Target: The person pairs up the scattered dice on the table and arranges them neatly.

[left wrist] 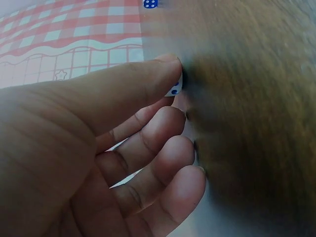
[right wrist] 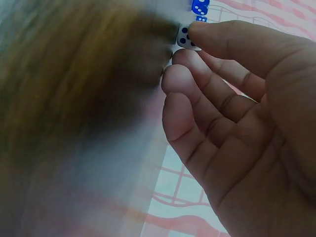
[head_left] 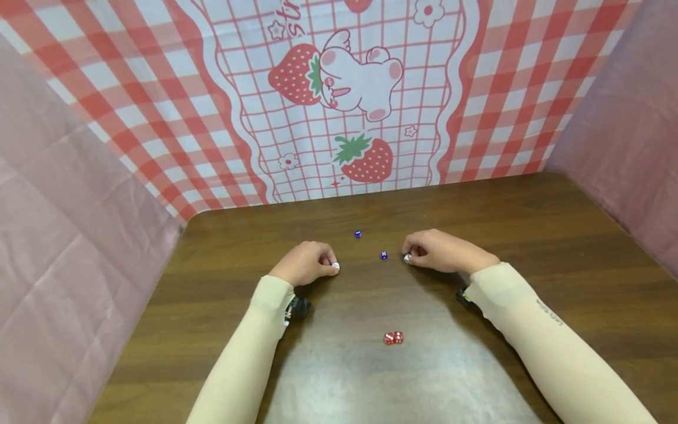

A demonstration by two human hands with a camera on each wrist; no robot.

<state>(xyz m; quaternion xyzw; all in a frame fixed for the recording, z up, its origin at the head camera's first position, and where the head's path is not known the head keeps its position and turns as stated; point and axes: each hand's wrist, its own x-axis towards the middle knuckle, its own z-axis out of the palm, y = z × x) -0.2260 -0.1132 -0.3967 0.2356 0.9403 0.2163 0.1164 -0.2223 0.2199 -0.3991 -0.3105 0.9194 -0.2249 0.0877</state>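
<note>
My left hand (head_left: 307,263) pinches a white die (head_left: 336,267) between thumb and fingers, low over the wooden table. In the left wrist view only a corner of this white die (left wrist: 175,89), with blue dots, shows under the thumb. Across from it, my right hand (head_left: 439,250) pinches a second white die (head_left: 407,258); the right wrist view shows dark pips on this die (right wrist: 185,36) beside the thumb tip. Between the hands lies a blue die (head_left: 384,255), nearer the right one. Another blue die (head_left: 358,234) sits farther back.
Two red dice (head_left: 394,338) lie side by side on the wooden table (head_left: 339,377), toward the front. A red-and-white checked cloth (head_left: 175,88) with strawberry prints hangs behind the table's back edge. Pink cloth (head_left: 630,118) hangs on both sides.
</note>
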